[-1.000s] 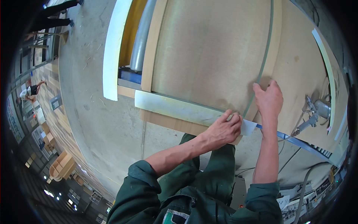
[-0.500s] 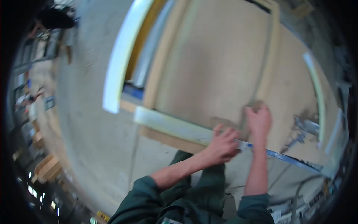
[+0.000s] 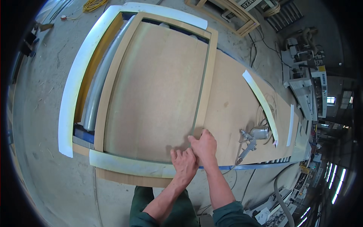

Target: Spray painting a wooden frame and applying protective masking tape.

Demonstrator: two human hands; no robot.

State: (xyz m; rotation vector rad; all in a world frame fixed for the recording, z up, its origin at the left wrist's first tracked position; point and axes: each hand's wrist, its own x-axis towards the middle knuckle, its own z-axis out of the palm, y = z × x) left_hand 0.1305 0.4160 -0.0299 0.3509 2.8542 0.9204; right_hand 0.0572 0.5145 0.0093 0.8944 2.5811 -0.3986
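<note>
A large light-brown wood panel (image 3: 159, 90) lies flat in a pale wooden frame (image 3: 206, 87) on a long bench. A white edge strip (image 3: 128, 165) runs along the frame's near rail and ends at my left hand (image 3: 184, 164). That hand's fingers are curled down onto the strip's end at the near right corner of the frame. My right hand (image 3: 204, 145) lies just beyond it, touching it, with the fingers pressed flat on the panel and the frame rail at that corner. Both forearms come in from the lower edge, in dark green sleeves.
A metal spray gun (image 3: 251, 138) with a hose lies on the bench right of my hands. Two loose white strips (image 3: 261, 102) (image 3: 290, 125) lie further right. A long white strip (image 3: 75, 83) and a grey pipe (image 3: 94, 98) run along the frame's left side. Machines stand at the far right.
My right hand has slid from further out on the panel back to the corner, now touching my left hand. My left hand stays at the strip's end. The view has swung up over the panel.
</note>
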